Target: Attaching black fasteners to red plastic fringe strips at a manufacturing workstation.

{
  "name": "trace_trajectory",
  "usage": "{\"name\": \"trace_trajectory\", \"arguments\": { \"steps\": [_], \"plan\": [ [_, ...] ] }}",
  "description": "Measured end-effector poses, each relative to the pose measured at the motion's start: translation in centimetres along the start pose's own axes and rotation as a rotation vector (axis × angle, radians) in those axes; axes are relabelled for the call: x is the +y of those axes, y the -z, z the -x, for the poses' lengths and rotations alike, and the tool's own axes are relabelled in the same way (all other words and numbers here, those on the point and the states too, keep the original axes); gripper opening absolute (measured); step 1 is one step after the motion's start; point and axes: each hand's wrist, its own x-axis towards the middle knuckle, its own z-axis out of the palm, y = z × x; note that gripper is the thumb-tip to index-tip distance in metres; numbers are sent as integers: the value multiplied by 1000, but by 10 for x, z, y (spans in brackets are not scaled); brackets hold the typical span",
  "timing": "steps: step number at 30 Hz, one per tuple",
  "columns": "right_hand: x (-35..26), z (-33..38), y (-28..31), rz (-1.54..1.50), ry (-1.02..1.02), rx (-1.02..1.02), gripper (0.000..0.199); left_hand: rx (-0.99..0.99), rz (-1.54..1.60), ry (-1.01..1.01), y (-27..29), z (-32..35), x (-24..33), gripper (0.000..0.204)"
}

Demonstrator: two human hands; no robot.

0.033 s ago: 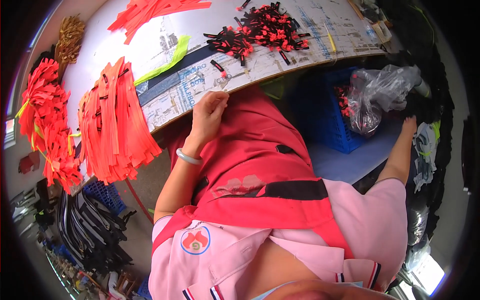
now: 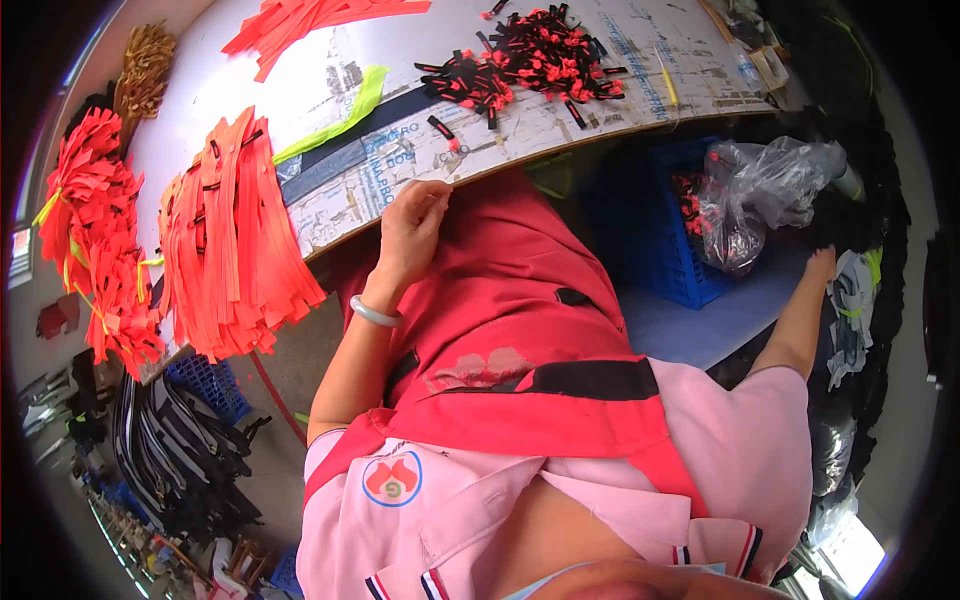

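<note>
My left hand (image 2: 410,228) rests at the near edge of the white table (image 2: 250,80), fingers curled together, with nothing visible in them. A pale bangle (image 2: 375,313) sits on that wrist. My right hand (image 2: 822,262) reaches far to the right, below table level, its fingers hidden against a dark pile (image 2: 850,215). Beside it lies a clear plastic bag (image 2: 765,190) with red and black bits inside. On the table, a stack of orange-red strips (image 2: 235,245) lies left of my left hand. Beyond it are heaps of small black and red pieces (image 2: 545,55).
Bundles of red strips (image 2: 85,225) crowd the table's left end, with more red strips (image 2: 310,20) at the far edge and a yellow-green strip (image 2: 350,110) mid-table. A blue crate (image 2: 650,235) stands under the table. Black straps (image 2: 170,450) lie on the floor at left.
</note>
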Motion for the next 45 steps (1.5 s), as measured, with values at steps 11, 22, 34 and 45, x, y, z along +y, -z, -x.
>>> {"name": "trace_trajectory", "arguments": {
  "steps": [11, 22, 34, 45],
  "plan": [
    [-441, 152, -267, -732, 61, 140, 20, 346, -816, -164, 65, -44, 38, 62],
    [-662, 282, -416, -575, 815, -618, 23, 279, -1006, -1, 96, -121, 13, 63],
    [-655, 286, -457, -491, 701, -485, 32, -8, -905, -246, -3, -68, 37, 52],
    [-640, 264, -454, -573, 527, -549, 23, 101, -728, -151, -1, -79, 45, 44]
  ]
}}
